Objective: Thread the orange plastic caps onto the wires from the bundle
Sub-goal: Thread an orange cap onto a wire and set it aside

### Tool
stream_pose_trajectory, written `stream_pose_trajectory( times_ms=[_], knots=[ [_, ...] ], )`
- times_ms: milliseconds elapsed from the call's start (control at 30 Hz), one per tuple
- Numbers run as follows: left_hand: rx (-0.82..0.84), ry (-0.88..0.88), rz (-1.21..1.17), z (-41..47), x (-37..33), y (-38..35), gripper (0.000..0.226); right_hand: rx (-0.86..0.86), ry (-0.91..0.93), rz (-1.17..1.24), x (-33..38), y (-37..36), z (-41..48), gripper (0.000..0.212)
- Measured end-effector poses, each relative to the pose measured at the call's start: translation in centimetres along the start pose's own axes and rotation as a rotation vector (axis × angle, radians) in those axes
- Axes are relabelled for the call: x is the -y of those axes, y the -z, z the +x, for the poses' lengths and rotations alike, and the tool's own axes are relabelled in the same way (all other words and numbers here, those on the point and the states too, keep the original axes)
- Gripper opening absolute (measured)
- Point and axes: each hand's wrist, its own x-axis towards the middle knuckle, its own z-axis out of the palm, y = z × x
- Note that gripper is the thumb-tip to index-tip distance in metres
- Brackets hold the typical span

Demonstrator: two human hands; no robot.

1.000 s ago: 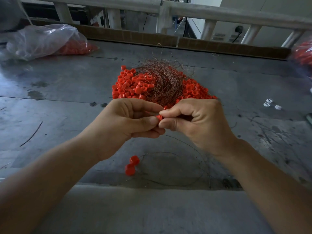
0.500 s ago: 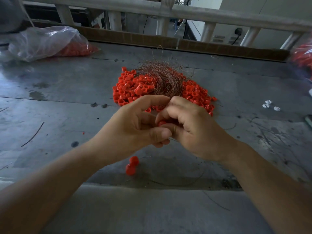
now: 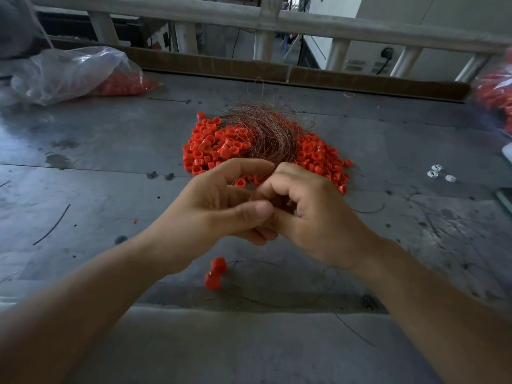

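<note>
Caps, wire bundle on metal table

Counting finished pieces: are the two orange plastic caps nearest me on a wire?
Apparently on: a thin wire leaves the two orange plastic caps, looping right.

fingertips: held item hidden | R-edge bag: blurred, cropped

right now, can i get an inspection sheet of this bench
surface: grey metal table, stained and scratched
job's things: cap pile under wire bundle; two caps beside a wire loop near the front edge
clutter: cap bag far left, second bag far right, white bits, wire scrap
grippers: left hand and right hand meet above the table, fingers curled together; what they hold is hidden
cables: black cord from a wall socket
surroundings: rail, cardboard strip
</note>
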Motion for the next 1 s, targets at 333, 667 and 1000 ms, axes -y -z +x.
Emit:
stream_pose_trajectory(
  times_ms=[333, 667, 1000],
  knots=[
    [-0.056, 0.002, -0.257, 0.7, -0.3, 1.3, 0.031, 0.013, -0.108, 0.011, -0.6, 1.7, 0.3, 0.015],
    [-0.095, 0.107, -0.064, 0.7, -0.7, 1.9, 0.025, 0.099, -0.177, -0.092, -0.5, 3.2, 0.1, 0.017],
    [0.004, 0.145, 0.669, 0.6, 0.2, 2.0, 0.022, 0.446, -0.274, -0.175, -1.2, 2.9, 0.0, 0.008]
  ],
)
